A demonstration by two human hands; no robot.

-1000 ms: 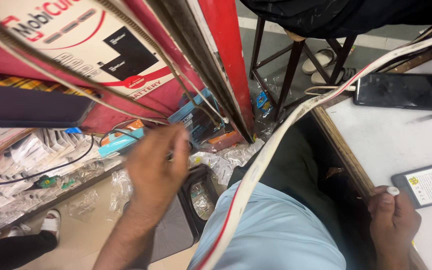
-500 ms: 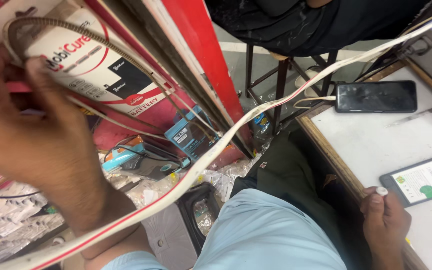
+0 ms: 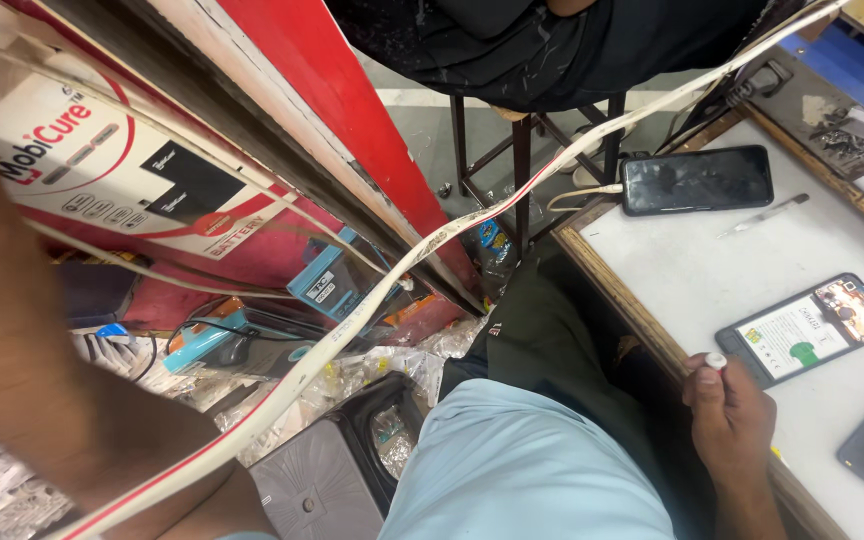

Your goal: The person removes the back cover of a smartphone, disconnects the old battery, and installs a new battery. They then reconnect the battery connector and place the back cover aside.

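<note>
The right hand point(image 3: 734, 415) rests at the white counter point(image 3: 682, 270) edge, fingers pinching a small white cap point(image 3: 715, 360), just left of the opened phone point(image 3: 807, 326). The left hand point(image 3: 22, 370) is blurred, its grip unclear. A white-and-red rectangular sign point(image 3: 102, 170) hangs upper left; a grey bin point(image 3: 337, 470) holds clear wrappers.

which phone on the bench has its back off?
The phone nearest the right hand: the opened phone shows a white battery and circuit board. The black phone farther up is intact, dark screen, white cable plugged in.

Smooth white surface point(image 3: 692, 270), worn wooden rim.
My glossy black glass phone point(image 3: 697, 180) lies near its far edge; the white cable point(image 3: 432, 245) looks scuffed plastic.
</note>
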